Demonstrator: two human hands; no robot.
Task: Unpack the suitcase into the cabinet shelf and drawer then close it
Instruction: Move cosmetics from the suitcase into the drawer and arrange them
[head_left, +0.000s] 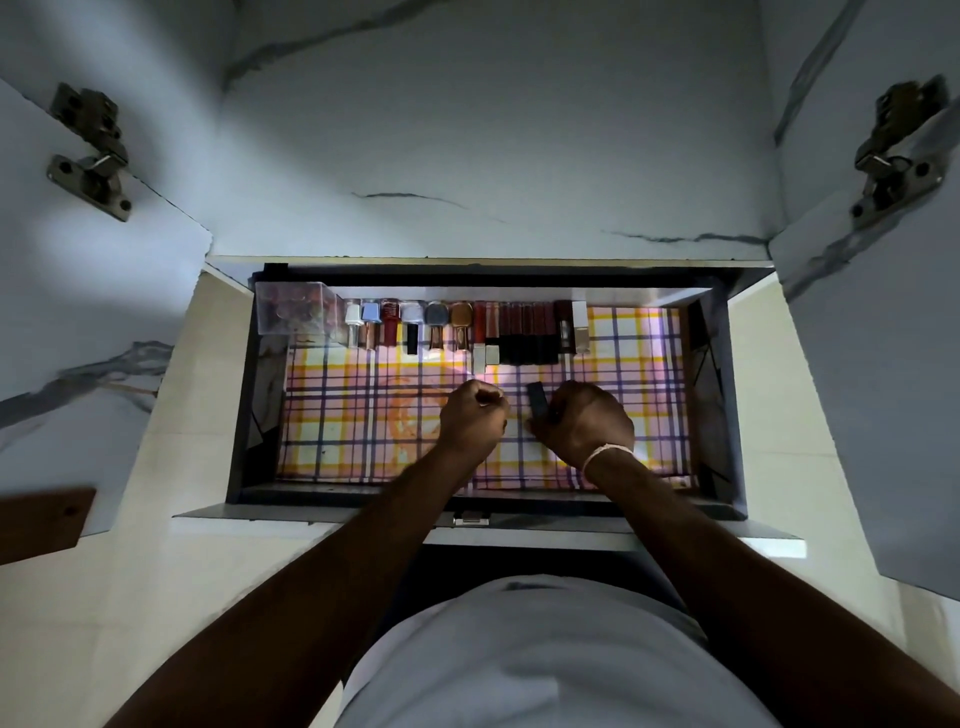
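Drawer (240, 395): open, plaid liner.
Cosmetics row (467, 327): along far edge.
Right hand (584, 421): fingers clamped on dark tube (537, 399).
Left hand (472, 415): fingers curled together, contents indiscernible.

This looks like a room in a home, maybe a bedroom or dressing spot. There is a cabinet (493, 130) with gray marble-look walls and doors held by metal hinges (91, 150). Its drawer (239, 395) is pulled out, lined with checked paper (363, 415). Little makeup bottles (467, 327) stand in a row at the back. The floor (104, 597) has pale tiles.
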